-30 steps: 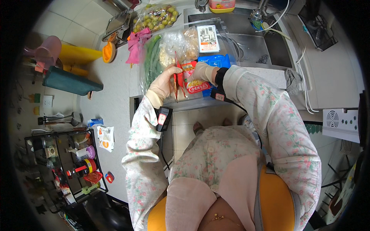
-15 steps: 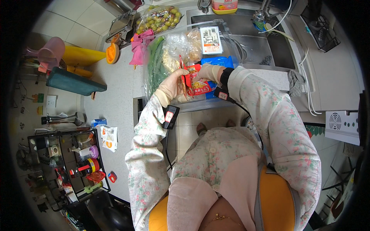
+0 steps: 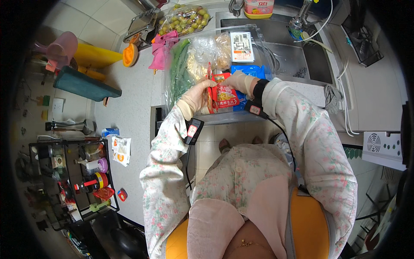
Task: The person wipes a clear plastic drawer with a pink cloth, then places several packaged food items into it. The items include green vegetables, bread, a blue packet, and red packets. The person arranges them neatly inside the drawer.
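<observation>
Both my hands, in pale thin gloves, are over a clear plastic bin (image 3: 258, 113). My left hand (image 3: 196, 96) pinches a red food packet (image 3: 210, 101) that stands on edge toward the viewer. Beside it lies another red food packet (image 3: 226, 96), printed with a food picture; the curled fingers of my right hand (image 3: 242, 82) grip its upper edge. Blue packets (image 3: 250, 70) lie under and beside my right hand. Left in the bin are long green vegetables (image 3: 179, 71). Clear bags of pale food (image 3: 202, 52) and a white labelled pack (image 3: 242, 46) fill the far part.
A steel sink (image 3: 282, 56) is behind and right of the bin. Bagged green fruit (image 3: 185, 20) and a pink cloth (image 3: 163, 49) lie at the back left. A grey rag (image 3: 333, 98) hangs right. A black spice rack (image 3: 77, 181) and white packets (image 3: 121, 150) are left.
The whole view has shifted slightly. The standing red packet has come closer to the lying one, and my right hand has moved a little along that packet's top.
</observation>
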